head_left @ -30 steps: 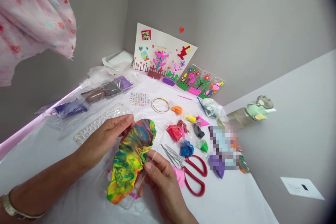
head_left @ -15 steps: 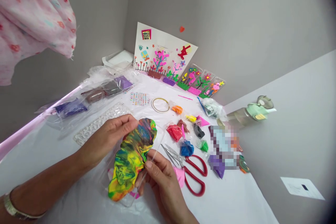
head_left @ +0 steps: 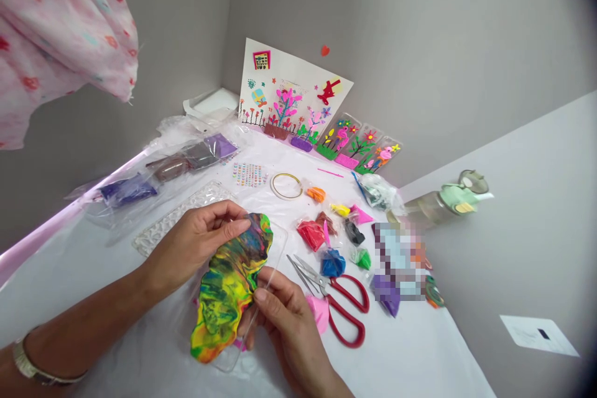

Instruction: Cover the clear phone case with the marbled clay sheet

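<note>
A wavy slab of modelling clay, marbled yellow, green, orange and dark blue, lies over a clear plastic case held above the table. My left hand pinches the clay's upper left edge, thumb on top and fingers curled behind. Around the case's right edge my right hand is closed, its thumb pressing by the clay's rim; some fingers show through the clear plastic. Scissors with red handles lie partly open just right of that hand, beside a piece of pink clay.
Bagged clay lumps, among them red, blue and purple, lie to the right. Behind are a bangle, a gem sticker sheet, a decorated board and a bottle. Plastic-wrapped packs sit left.
My left thumb has shifted slightly further over the clay's top edge. The clay's upper end has tipped a little left and down with the case. My right hand keeps its grip.
</note>
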{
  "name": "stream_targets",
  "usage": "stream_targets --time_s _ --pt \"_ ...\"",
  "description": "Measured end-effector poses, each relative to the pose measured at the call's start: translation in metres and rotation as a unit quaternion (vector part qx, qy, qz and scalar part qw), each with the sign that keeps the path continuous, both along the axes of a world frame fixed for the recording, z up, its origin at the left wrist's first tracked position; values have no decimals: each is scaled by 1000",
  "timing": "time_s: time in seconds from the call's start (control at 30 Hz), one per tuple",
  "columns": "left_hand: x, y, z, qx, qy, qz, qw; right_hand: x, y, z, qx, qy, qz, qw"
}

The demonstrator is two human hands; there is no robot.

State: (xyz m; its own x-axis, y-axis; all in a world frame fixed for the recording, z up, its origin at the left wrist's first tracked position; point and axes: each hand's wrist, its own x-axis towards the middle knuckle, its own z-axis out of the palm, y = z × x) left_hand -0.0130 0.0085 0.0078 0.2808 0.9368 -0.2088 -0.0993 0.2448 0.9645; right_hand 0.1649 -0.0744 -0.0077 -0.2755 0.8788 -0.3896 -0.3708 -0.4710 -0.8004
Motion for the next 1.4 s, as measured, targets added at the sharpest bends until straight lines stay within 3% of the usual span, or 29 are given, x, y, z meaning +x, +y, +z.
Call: stream_targets --time_s 0.4,0.7,0.97,1.2,1.4 --pt "-1 0 -2 -1 -14 9 1000 0 1 -1 -1 -9 7 1000" --pt "0 -2 1 43 82 9 996 -1 0 -4 8 -12 14 1000" --pt "-2 1 3 45 92 9 995 -1 0 -12 8 6 18 1000" --pt "-2 3 -2 48 23 32 998 2 2 -22 19 27 29 999" --pt "0 3 5 42 89 9 995 2 3 -28 9 34 25 999"
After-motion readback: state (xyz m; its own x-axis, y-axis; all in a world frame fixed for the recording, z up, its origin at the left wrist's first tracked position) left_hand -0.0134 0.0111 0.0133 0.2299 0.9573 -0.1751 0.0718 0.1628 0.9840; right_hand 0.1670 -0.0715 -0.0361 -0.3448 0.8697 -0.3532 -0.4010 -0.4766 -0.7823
